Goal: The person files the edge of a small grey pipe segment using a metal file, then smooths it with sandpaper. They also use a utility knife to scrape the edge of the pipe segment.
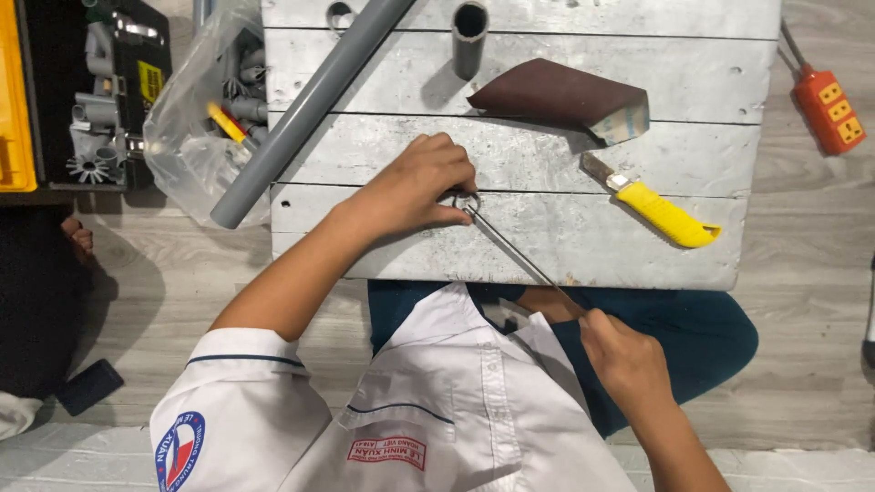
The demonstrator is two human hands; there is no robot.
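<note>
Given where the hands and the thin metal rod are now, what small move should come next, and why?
Probably a short stroke of the rod through the small ring. The left hand pins the ring on the wooden board, the rod's tip sits at it, and the right hand grips the far end.

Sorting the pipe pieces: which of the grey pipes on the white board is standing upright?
The short grey pipe stub near the board's far edge, open end facing up. The long grey pipe lies slanted across the board's corner.
</note>
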